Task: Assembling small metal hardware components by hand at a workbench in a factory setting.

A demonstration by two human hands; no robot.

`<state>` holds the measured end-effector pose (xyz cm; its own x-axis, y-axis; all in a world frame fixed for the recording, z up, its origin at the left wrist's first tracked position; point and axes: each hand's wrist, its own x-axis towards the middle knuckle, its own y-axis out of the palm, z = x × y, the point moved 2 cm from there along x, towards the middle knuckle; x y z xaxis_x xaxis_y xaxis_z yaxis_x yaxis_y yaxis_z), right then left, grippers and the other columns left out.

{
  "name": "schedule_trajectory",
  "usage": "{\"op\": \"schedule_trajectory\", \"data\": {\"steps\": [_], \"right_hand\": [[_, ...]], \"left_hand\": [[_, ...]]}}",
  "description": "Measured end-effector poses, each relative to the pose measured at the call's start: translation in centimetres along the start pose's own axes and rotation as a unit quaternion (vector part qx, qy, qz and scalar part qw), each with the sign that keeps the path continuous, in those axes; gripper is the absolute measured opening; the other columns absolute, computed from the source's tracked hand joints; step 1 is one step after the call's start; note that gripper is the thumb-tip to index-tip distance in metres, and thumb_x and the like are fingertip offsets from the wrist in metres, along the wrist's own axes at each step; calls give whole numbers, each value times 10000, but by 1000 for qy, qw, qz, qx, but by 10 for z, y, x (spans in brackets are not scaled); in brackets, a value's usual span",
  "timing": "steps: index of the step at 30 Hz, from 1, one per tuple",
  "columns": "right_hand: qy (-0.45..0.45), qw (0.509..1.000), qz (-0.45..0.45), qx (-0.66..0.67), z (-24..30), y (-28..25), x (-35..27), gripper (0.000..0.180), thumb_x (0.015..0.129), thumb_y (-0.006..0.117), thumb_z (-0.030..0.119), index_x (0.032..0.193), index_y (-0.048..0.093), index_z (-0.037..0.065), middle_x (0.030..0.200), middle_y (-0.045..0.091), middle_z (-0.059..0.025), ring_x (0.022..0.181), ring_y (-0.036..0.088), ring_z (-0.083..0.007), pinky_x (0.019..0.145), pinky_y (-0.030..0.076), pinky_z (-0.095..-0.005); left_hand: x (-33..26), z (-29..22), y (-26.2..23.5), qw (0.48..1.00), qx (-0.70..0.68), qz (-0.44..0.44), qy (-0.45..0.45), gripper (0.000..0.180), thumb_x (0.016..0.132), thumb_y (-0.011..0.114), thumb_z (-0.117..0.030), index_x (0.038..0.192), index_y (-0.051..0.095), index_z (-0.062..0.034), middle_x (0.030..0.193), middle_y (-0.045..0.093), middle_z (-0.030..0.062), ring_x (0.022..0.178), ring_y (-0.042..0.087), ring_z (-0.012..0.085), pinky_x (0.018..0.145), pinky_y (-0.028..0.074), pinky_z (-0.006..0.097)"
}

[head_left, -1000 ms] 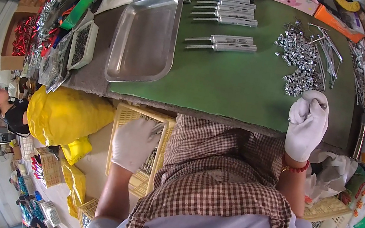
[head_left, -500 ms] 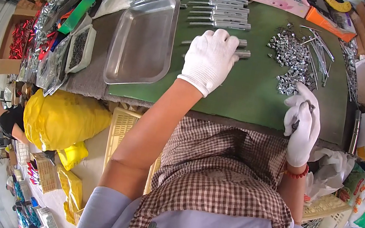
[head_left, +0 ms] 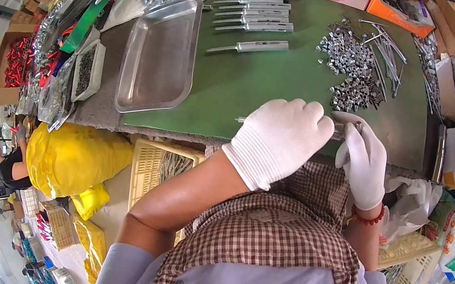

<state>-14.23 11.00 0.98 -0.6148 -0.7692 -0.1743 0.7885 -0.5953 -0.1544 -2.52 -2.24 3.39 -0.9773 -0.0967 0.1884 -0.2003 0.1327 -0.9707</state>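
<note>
I see my white-gloved left hand [head_left: 279,138] and right hand [head_left: 364,162] both gripping a slim steel rod [head_left: 241,120] at the green mat's [head_left: 285,85] near edge. My left glove hides the rod's middle. A heap of small metal nuts [head_left: 351,66] lies beyond the hands, and an empty steel tray [head_left: 159,55] sits left of the mat.

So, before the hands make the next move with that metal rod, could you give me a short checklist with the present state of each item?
1. Left hand closed over the metal rod: ok, its tip sticks out to the left of the glove.
2. Right hand at the rod's other end: ok, fingertips meet it there.
3. Small part seated on the rod end: cannot tell, the gloves hide it.
4. Pile of small metal nuts nearby on the green mat: ok.
5. Steel tray free of parts: ok.
6. Finished rods lying apart from the hands: ok.
</note>
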Motion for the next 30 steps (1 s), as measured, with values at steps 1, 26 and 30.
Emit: {"op": "schedule_trajectory", "data": {"steps": [1,26,30], "right_hand": [[1,1000,-2,0,0,-2,1,296,1031,513,178,1177,665,-29,833,668,-17,553,463,-30,548,398,-210],[24,990,43,-129,2,-9,2,139,920,634,107,980,685,-7,753,665,-42,665,574,-74,629,473,-262],[-33,992,5,-124,-3,-10,1,100,876,666,40,969,679,5,734,599,-7,660,507,-62,619,436,-244]], "left_hand": [[0,0,1,1000,-1,0,2,224,823,705,-208,933,552,-89,858,569,89,786,626,268,667,525,396],[-23,12,1,993,-110,-36,-40,329,832,702,-206,1156,678,-157,782,578,63,741,626,259,646,517,377],[-21,12,7,989,-136,-38,-46,338,836,681,-151,1167,681,-220,791,583,52,715,633,257,638,526,379]]}}
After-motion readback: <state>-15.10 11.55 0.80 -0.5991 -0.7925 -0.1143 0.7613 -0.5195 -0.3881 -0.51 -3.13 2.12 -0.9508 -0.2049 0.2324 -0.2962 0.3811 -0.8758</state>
